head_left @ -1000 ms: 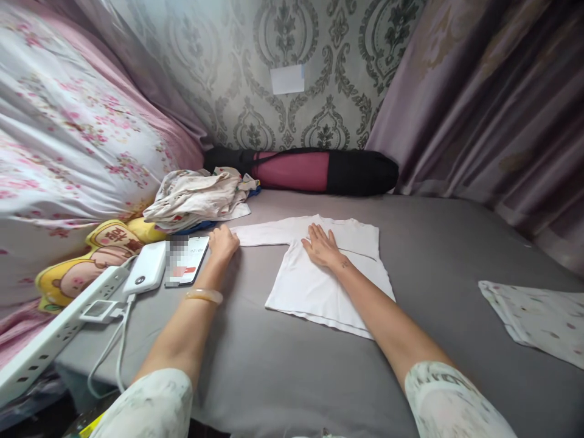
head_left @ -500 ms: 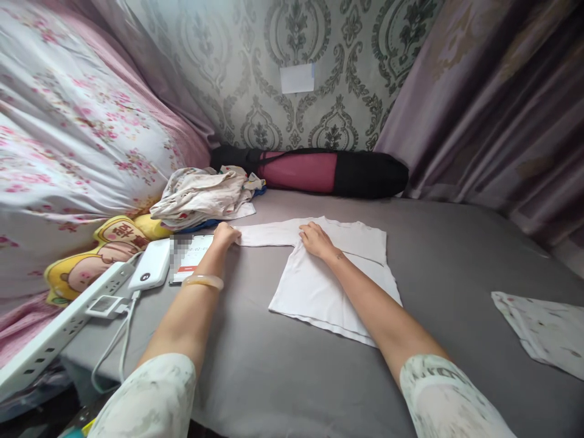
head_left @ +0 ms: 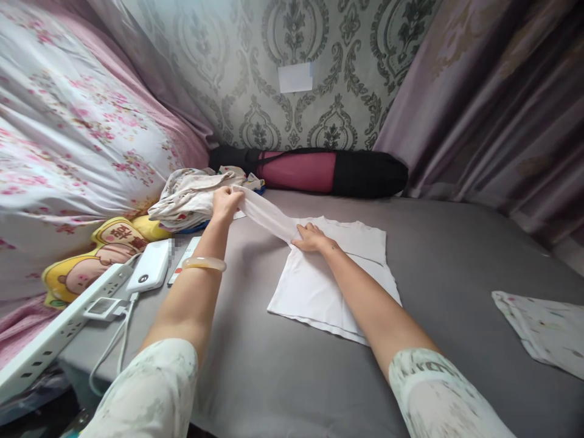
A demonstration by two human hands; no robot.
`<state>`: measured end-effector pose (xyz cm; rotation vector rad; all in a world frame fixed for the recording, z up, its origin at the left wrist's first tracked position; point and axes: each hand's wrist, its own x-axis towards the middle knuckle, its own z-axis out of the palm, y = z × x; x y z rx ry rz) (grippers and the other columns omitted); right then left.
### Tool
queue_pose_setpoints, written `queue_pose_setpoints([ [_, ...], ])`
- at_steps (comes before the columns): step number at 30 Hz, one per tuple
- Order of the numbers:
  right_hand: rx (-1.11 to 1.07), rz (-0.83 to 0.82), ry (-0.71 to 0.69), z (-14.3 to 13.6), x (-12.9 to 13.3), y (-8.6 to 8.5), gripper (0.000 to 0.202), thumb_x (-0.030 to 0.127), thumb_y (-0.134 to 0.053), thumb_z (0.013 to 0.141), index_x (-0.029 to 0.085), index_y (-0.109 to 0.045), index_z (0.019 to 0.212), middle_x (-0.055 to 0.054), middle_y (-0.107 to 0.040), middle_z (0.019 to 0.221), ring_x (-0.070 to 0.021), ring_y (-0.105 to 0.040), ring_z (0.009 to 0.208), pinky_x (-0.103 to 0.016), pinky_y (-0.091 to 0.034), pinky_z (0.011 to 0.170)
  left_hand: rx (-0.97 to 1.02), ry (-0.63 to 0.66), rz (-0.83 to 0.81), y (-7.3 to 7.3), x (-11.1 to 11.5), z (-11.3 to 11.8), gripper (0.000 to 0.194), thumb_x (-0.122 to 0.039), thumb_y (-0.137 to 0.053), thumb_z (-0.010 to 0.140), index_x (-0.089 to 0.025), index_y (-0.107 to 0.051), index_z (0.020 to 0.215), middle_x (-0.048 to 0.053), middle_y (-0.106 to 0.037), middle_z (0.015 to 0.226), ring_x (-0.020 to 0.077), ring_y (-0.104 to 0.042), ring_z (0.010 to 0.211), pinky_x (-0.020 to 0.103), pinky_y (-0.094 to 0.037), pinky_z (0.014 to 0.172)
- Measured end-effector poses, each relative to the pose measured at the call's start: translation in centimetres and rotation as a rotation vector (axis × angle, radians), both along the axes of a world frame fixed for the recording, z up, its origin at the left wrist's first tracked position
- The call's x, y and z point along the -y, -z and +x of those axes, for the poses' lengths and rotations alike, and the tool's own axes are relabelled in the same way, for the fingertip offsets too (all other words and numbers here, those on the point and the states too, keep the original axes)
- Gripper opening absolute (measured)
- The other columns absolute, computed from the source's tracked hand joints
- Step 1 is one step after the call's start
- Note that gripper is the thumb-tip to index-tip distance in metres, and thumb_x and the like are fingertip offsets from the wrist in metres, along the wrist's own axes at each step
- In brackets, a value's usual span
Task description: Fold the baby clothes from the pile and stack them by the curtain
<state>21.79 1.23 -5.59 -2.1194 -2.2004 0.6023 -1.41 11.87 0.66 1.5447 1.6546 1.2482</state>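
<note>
A white long-sleeved shirt [head_left: 328, 286] lies on the grey sheet, one sleeve spread to the left and the other side laid across its body. The cuff of that left sleeve is pinched in my left hand [head_left: 225, 204], raised off the bed, so the sleeve slants up and is pulled taut. My right hand [head_left: 311, 237] grips the cloth where this sleeve joins the shoulder, low against the bed. My right forearm covers part of the shirt's body.
Crumpled clothes [head_left: 191, 198] are heaped at the back left. Nearby lie a phone [head_left: 185, 258], a white power bank [head_left: 149, 264], a power strip [head_left: 68, 325] with cables and a yellow cushion [head_left: 75, 274]. A black and maroon long bag [head_left: 296, 172] lies along the wall; a folded patterned cloth [head_left: 542, 331] is at right.
My left hand has lifted the sleeve's cuff up and away from the bed. My right hand has shifted slightly left and down at the shoulder seam; the shirt's body stays put.
</note>
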Motion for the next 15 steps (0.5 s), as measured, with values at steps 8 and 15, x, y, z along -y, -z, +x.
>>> queue_pose_setpoints([
  [8, -0.072, -0.162, 0.141, -0.7, -2.2, -1.3, 0.089, 0.041, -0.069, 0.072, 0.022, -0.032, 0.151, -0.018, -0.032, 0.152, -0.0384, -0.037, 0.135, -0.049, -0.037, 0.104, 0.111, 0.224, 0.073, -4.1, 2.6, 4.1, 0.020, -0.029, -0.057, 0.062, -0.015, -0.057, 0.076, -0.001, -0.050, 0.063, 0.0127, -0.051, 0.059, 0.024, -0.044, 0.054],
  [15, -0.334, -0.168, 0.140, -0.6, -4.2, -1.7, 0.075, 0.021, -0.080, 0.055, 0.019, -0.060, 0.127, -0.009, -0.071, 0.105, -0.0284, -0.067, 0.088, -0.038, -0.052, 0.081, 0.143, 0.427, 0.064, -4.6, 6.2, 8.1, 0.013, -0.029, -0.057, 0.065, -0.017, -0.052, 0.069, -0.004, -0.044, 0.059, 0.0094, -0.044, 0.052, 0.019, -0.036, 0.049],
])
